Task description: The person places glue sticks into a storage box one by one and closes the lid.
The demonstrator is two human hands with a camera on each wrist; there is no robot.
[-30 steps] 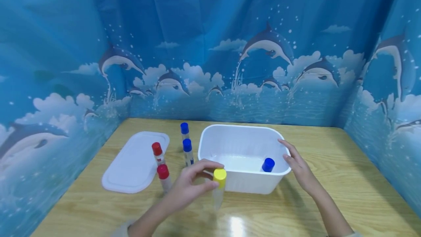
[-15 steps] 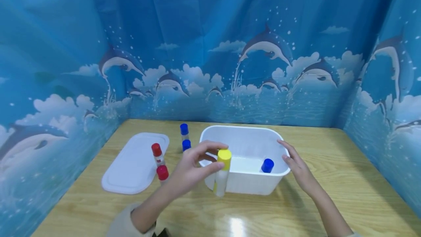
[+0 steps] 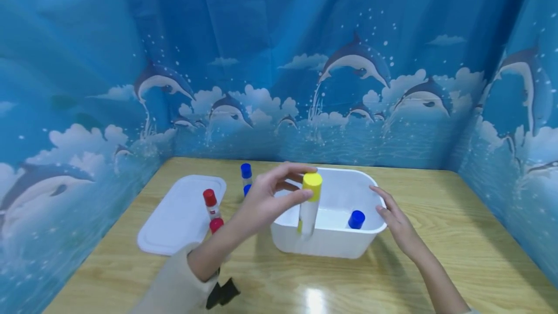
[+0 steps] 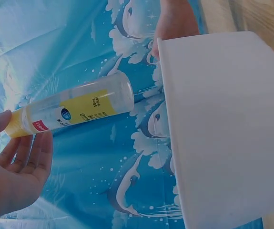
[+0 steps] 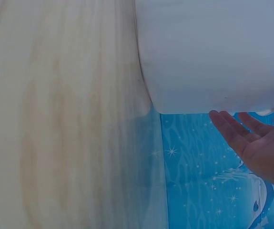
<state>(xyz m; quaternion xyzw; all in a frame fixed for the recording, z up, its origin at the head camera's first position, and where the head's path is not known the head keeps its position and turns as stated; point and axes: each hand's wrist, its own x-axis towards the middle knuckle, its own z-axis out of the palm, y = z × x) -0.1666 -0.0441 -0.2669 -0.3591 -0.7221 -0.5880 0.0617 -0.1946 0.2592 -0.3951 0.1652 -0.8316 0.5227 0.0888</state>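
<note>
From the head view, my left hand point(image 3: 272, 195) had the yellow cap point(image 3: 312, 185) of a clear bottle point(image 3: 307, 217) pinched between thumb and fingers, the body hanging nearly upright below. The bottle showed in front of the near wall of a white box point(image 3: 335, 245); from there I couldn't tell whether any of it was over the opening. My right hand point(image 3: 397, 224) touched the rim at the box's right end, fingers spread apart rather than wrapped round anything. Inside the box, near its right end, was a blue cap point(image 3: 356, 219). To the left lay a flat white lid point(image 3: 172, 224) on the wooden table point(image 3: 436, 227), with two red-capped bottles point(image 3: 212, 207) by its right edge and two blue-capped bottles point(image 3: 246, 174) farther back, one mostly hidden by my hand.

In the left wrist view, my thumb and fingertips met on the cap only. The bottle carried a yellow label point(image 4: 91, 106), and its base pointed toward the box's rim, with a gap between.

In the right wrist view, my fingers were nearly straight, their tips against the box's edge; the thumb was hard to make out.
</note>
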